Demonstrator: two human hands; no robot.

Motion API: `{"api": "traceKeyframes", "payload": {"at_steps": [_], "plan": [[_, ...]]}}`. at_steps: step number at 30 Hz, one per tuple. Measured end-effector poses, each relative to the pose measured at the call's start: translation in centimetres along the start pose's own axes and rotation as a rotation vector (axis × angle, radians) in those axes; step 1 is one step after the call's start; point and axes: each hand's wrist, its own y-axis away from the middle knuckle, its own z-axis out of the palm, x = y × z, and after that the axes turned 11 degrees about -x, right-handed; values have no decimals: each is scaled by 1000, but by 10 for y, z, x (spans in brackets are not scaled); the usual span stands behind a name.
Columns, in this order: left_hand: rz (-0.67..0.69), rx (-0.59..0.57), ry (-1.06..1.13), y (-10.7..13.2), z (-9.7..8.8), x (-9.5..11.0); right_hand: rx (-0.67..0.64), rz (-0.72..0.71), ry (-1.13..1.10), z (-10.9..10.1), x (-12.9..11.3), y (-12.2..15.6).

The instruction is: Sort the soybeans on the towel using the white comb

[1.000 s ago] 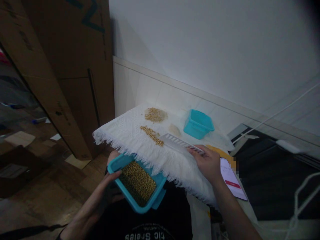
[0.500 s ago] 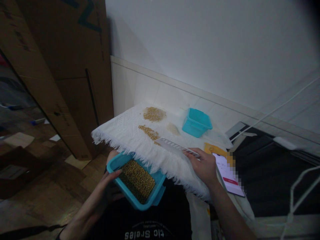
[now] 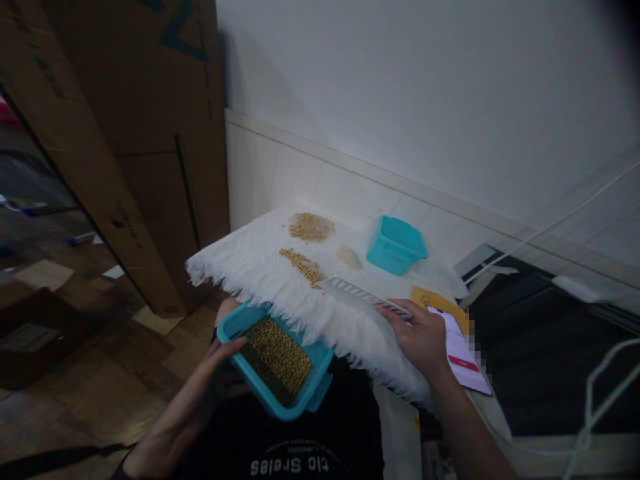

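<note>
My left hand (image 3: 220,360) is closed on the side of a turquoise plastic basket (image 3: 285,408), thumb over the rim. It is held tilted below the front edge of the white fringed cloth (image 3: 240,257), with many soybeans (image 3: 280,353) inside. In my right hand (image 3: 423,337) is a light grey flat strip with slanted slots (image 3: 357,291), its far end on the cloth by a line of soybeans (image 3: 303,265). Behind that line lies a second soybean pile (image 3: 307,227). A small pale heap of fine grains (image 3: 349,257) sits to its right.
Another turquoise basket (image 3: 397,250) stands at the back of the cloth by the white wall (image 3: 400,100). To the right lie a phone (image 3: 463,363), a yellow packet (image 3: 435,300) and white cables (image 3: 583,413). A tall cardboard box (image 3: 145,167) rises on the left.
My right hand and the slotted strip have shifted slightly right. The strip's far end has come away a little from the bean line. My left hand and basket look nearly the same.
</note>
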Motion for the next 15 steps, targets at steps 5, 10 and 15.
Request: {"api": "traceKeyframes", "payload": {"at_steps": [5,10,15], "plan": [[-46,45,9,3,3,3,-31,12,-41,-1,-1,-1],[-22,40,-15,5,7,5,-7,35,8,-2,1,-2],[-5,20,21,1,1,1,-39,41,-10,-2,1,-2]]}}
